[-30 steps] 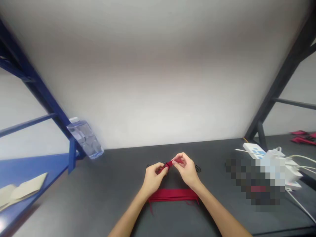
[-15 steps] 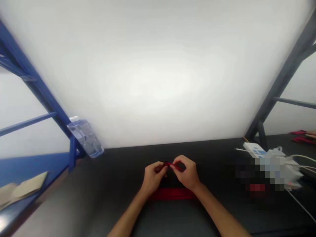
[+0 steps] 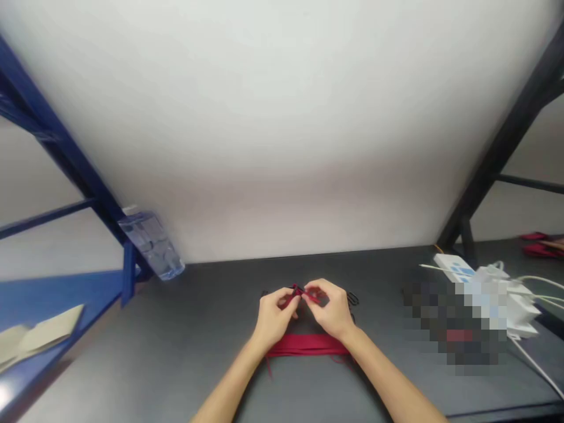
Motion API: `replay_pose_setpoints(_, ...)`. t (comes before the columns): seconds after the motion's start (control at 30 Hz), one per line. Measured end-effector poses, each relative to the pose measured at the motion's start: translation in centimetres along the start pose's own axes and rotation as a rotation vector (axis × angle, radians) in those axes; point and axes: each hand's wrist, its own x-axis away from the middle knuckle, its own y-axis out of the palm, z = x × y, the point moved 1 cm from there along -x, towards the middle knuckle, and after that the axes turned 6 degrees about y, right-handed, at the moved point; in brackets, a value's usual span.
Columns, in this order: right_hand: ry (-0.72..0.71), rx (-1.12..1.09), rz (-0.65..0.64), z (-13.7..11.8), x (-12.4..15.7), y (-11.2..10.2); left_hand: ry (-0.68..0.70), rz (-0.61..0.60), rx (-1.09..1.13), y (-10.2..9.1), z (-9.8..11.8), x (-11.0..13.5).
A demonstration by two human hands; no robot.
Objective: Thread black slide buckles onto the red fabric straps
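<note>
Head view: left hand (image 3: pixel 275 314), right hand (image 3: pixel 330 308) both pinching red strap (image 3: pixel 300 292), red fabric band (image 3: pixel 306 345) below.

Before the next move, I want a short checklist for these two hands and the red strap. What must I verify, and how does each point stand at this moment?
1. Both hands on the strap: ok, the left hand and right hand pinch the red strap together.
2. Red band lying straight on the dark table: ok.
3. Black cord beside the right hand: cannot tell whether it joins the strap.
4. Strap part between the fingers: cannot tell, the fingers hide it.
5. White cables apart from the hands: ok, they lie far to the right.
</note>
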Motion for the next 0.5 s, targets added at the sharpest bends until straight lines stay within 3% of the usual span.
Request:
replay_pose_setpoints(0.13, 0.016, -0.006, 0.077, -0.6, 0.16, -0.15, -0.027, 0.056, -0.01, -0.29, -0.36, -0.12)
replay_pose_setpoints(0.33, 0.014, -0.001, 0.036, -0.19, 0.05, 0.04, 0.042, -0.011, 0.051, -0.05, 0.51, 0.1)
replay_pose_setpoints(0.5, 0.022, -0.026, 0.017, -0.13, -0.05, -0.03, 0.033, 0.025, 0.031, -0.1, 0.51, 0.09)
